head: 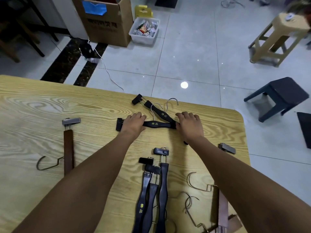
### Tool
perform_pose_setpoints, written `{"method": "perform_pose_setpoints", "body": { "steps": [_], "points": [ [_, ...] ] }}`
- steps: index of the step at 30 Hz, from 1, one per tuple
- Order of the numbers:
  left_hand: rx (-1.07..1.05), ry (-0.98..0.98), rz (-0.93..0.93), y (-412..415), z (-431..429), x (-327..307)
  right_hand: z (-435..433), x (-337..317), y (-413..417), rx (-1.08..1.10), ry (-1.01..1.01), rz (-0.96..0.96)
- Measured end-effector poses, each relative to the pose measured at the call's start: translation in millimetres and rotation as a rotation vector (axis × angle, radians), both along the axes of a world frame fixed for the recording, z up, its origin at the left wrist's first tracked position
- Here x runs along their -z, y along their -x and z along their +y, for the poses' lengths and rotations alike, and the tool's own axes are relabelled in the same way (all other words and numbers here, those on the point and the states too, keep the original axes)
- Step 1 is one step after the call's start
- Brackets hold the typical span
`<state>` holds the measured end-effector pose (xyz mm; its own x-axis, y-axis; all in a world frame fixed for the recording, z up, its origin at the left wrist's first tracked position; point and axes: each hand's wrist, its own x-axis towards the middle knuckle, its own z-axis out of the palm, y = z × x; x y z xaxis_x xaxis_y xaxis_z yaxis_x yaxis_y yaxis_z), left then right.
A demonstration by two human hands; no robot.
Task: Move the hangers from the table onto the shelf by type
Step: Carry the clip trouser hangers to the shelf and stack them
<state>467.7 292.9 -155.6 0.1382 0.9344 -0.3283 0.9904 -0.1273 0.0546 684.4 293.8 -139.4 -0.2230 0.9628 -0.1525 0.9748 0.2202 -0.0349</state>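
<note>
Head view, looking down over a pale wood-grain bench [42, 101] with a tiled floor past its far edge. Out on that floor: a cardboard box [107, 26], a beige stool [276, 36], a dark stool [279, 96], and a white bin [144, 31] full of wrappers just beside the box.

On the bench, near edge, a bundle of three black hangers [162, 182] lying side by side, clips pointing away. Brown wooden hanger [68, 148] well off to the left, another brown hanger [222, 207] at the right corner, half under the forearm.

Further out, mid-bench, two crossed black hangers [155, 123], hooks pointing away. Left hand [134, 121] on the left end, right hand [189, 123] over the ends where they cross. Grip on both sides curled down over the bars, thumbs hidden, so probably clamped rather than just pressing.
</note>
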Motion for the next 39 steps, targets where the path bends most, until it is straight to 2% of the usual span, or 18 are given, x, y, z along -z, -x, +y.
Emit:
{"method": "perform_pose_setpoints", "body": {
  "steps": [13,24,35,39],
  "points": [
    [0.175,-0.002,0.034,6.7,3.0,2.0,20.4,9.2,28.9,-0.05,0.031,-0.028],
    [0.16,-0.053,-0.013,10.4,-11.8,-10.7,20.3,6.2,23.8,0.02,0.027,-0.062],
    [0.141,-0.195,-0.013,30.8,-46.0,-66.5,12.0,-42.7,8.7,0.042,-0.019,-0.071],
    [0.091,-0.214,-0.013,48.3,-69.1,-92.1,5.8,-76.9,24.4,0.061,-0.11,0.004]
  ]
}}
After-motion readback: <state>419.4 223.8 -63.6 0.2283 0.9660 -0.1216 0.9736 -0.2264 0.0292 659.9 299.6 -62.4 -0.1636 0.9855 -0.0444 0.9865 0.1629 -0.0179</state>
